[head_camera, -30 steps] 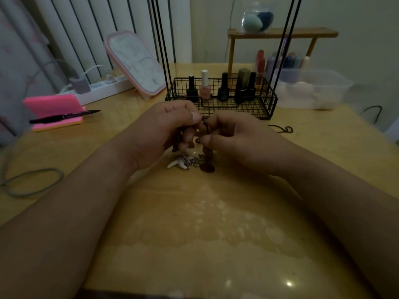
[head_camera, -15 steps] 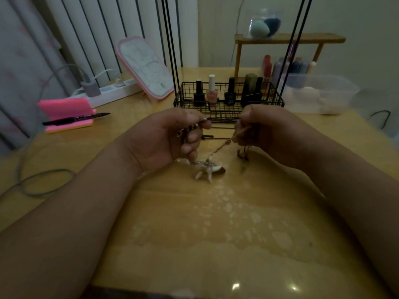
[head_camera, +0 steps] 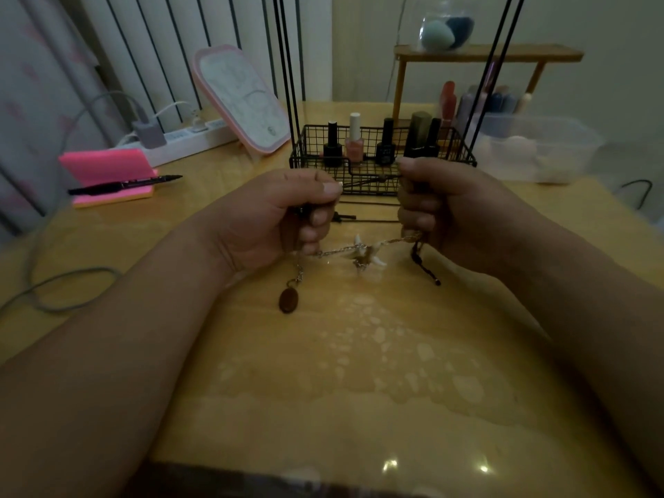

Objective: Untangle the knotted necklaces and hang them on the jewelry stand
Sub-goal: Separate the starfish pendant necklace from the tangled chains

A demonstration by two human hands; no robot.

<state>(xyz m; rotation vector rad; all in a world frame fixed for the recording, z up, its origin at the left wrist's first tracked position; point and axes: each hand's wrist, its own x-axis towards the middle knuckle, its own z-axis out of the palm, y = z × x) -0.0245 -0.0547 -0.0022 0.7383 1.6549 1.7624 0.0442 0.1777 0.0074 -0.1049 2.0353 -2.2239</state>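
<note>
My left hand (head_camera: 284,217) and my right hand (head_camera: 442,206) are held apart above the wooden table (head_camera: 323,389), each gripping necklace strands. A silver chain (head_camera: 337,250) stretches between them, with a white tooth-shaped pendant (head_camera: 366,256) hanging at its middle. A brown oval pendant (head_camera: 288,300) dangles from below my left hand. A dark cord (head_camera: 424,267) hangs from my right hand, and thin dark cords (head_camera: 366,181) run between the two fists. The black wire jewelry stand (head_camera: 381,167), with tall thin rods (head_camera: 287,66), stands just behind my hands.
Nail polish bottles (head_camera: 354,142) fill the stand's basket. A pink-framed mirror (head_camera: 240,98), a power strip (head_camera: 187,138), pink sticky notes (head_camera: 107,174) with a black pen (head_camera: 125,184) and a grey cable (head_camera: 54,289) lie left. A clear plastic box (head_camera: 539,149) and wooden shelf (head_camera: 488,53) sit right.
My hands have pulled apart from a close huddle. The chain is now drawn out between them, and the brown pendant has dropped free below my left hand.
</note>
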